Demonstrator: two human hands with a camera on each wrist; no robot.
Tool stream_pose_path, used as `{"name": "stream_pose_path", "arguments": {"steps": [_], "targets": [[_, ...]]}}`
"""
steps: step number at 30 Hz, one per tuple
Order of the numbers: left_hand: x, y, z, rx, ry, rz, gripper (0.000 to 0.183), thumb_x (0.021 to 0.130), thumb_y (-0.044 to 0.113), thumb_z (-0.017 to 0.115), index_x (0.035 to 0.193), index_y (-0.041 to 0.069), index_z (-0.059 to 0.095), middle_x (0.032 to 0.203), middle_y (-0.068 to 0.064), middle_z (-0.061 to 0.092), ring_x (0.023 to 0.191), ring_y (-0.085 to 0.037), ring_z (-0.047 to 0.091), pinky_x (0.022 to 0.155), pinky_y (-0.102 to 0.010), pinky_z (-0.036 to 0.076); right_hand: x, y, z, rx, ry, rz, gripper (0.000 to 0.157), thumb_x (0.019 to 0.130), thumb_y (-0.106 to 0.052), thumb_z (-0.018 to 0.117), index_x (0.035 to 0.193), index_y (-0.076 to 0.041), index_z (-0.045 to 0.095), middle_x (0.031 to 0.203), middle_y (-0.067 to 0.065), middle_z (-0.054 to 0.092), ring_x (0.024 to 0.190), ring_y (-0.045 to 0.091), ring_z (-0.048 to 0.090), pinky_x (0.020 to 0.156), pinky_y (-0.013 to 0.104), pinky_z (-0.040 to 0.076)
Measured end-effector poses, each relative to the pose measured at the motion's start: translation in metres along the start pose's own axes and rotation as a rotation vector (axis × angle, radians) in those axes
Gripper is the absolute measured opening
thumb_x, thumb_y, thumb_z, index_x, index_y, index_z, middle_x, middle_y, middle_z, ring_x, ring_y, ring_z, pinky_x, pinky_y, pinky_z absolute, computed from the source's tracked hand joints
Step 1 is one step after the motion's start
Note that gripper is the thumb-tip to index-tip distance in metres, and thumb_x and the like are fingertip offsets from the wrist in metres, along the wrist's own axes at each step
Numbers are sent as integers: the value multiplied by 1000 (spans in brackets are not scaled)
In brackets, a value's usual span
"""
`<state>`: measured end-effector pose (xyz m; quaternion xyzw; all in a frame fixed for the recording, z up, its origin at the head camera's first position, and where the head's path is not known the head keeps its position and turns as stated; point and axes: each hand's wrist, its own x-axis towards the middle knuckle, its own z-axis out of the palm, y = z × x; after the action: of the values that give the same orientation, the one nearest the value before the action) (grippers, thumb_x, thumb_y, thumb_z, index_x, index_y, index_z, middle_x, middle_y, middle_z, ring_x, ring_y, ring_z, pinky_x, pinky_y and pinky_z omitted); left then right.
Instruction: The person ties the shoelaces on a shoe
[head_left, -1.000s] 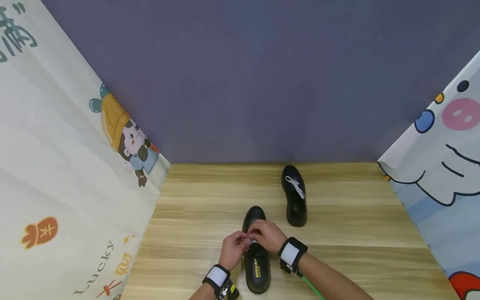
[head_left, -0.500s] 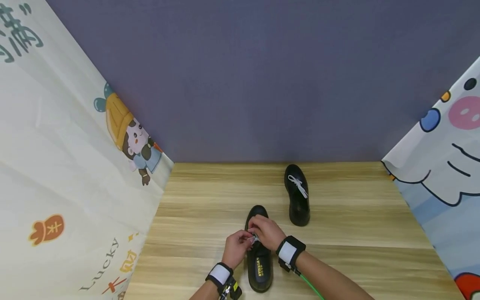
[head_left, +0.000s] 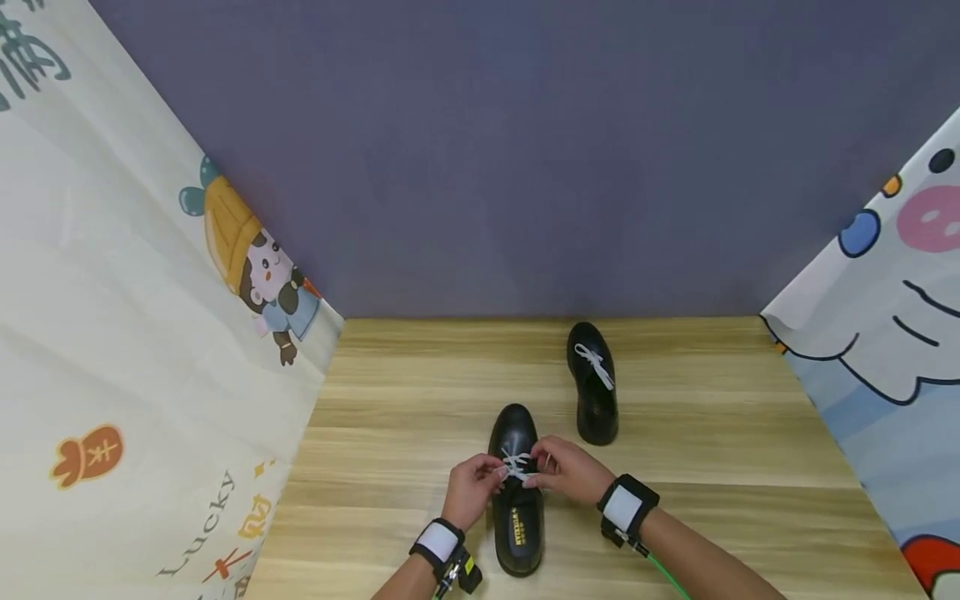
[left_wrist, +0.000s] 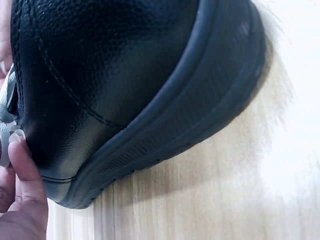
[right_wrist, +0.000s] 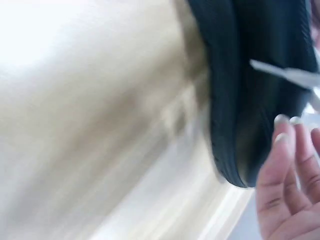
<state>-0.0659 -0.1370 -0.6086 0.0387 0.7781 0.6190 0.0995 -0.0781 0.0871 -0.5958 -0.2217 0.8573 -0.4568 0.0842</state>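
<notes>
A black leather shoe with white shoelaces stands on the wooden floor, toe pointing away. My left hand is at the left of its lacing. In the left wrist view, thumb and finger pinch the shoelace beside the shoe's black side. My right hand is at the right of the lacing, thumb and forefinger apart. The right wrist view is blurred. There a loose lace end lies over the shoe, and no lace shows between the right fingertips.
Another black shoe with a tied white lace stands farther back on the right. Wood-patterned floor surrounds both shoes. A dark grey-blue surface borders it at the back, with printed white sheets at left and right.
My right hand has drawn away to the right from over the lacing, so the white laces show. My left hand stays at the lacing's left side.
</notes>
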Motion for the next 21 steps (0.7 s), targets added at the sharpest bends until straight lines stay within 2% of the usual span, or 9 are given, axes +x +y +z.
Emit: {"name": "stream_pose_path", "arguments": {"steps": [3, 6, 9, 15, 18, 21], "targets": [[-1, 0, -1, -2, 4, -4, 8, 91, 6, 72, 94, -2, 72, 82, -8, 70, 66, -9, 64, 60, -26, 56, -4, 3, 5, 23, -28, -57, 20, 89, -27, 76, 96, -13, 63, 84, -10, 58, 74, 1, 53, 63, 22, 48], [0, -1, -2, -8, 1, 2, 9, 92, 8, 72, 93, -1, 72, 80, -8, 70, 66, -9, 64, 60, -26, 56, -6, 2, 7, 46, -9, -107, 12, 90, -19, 75, 90, -15, 64, 81, -11, 57, 72, 0, 53, 62, 22, 48], [0, -3, -3, -8, -1, 1, 10, 92, 9, 72, 92, -1, 72, 77, -9, 70, 65, -10, 64, 60, -28, 57, -7, 2, 7, 49, 18, -125, 10, 89, -12, 74, 87, -15, 65, 80, -10, 58, 72, 0, 53, 62, 22, 48], [-2, -6, -6, -2, 31, 10, 6, 89, 1, 72, 86, -3, 70, 74, -12, 69, 63, -12, 64, 58, -30, 57, -6, 0, 8, -62, 77, -172, 14, 86, -4, 75, 83, -13, 65, 78, -8, 59, 71, 1, 51, 63, 21, 47], [-3, -6, -6, 39, 67, 23, 6, 88, -2, 72, 82, -3, 69, 71, -11, 69, 61, -10, 63, 56, -27, 55, -6, -3, 10, -123, 83, -197, 14, 86, -3, 75, 82, -12, 65, 78, -7, 59, 72, 2, 50, 64, 22, 46], [-3, -6, -5, 79, 95, 28, 8, 88, -3, 72, 81, -1, 69, 70, -8, 68, 59, -9, 62, 54, -24, 53, -6, -4, 11, -142, 82, -180, 15, 86, -2, 74, 82, -11, 64, 79, -6, 59, 73, 3, 50, 65, 23, 46]]}}
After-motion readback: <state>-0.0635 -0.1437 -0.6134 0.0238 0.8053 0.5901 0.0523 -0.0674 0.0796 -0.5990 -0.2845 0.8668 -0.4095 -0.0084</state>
